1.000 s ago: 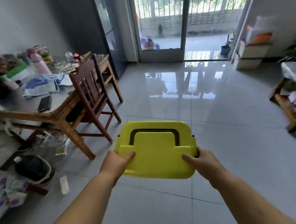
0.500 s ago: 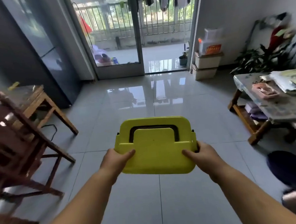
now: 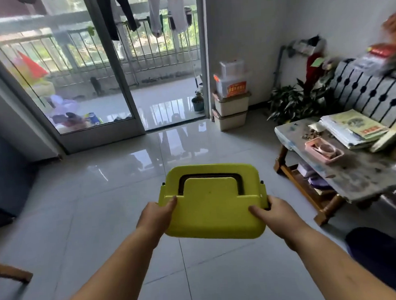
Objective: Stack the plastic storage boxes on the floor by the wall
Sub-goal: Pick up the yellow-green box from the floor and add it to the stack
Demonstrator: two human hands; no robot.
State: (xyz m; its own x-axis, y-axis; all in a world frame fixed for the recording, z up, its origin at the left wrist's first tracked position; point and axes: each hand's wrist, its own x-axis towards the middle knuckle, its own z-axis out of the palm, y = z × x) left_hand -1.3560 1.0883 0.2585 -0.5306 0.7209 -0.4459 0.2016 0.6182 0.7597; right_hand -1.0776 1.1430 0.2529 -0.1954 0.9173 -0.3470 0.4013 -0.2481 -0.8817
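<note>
box underside (image 3: 213,209): hidden | sofa clutter (image 3: 388,52): blurred

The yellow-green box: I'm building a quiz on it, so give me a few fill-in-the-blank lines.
1. The yellow-green box is carried by ____ hands.
2. Its folded handle is coloured ____.
3. The stack of boxes by the wall stands right of the ____ door.

Missing words: two; black; glass
</note>
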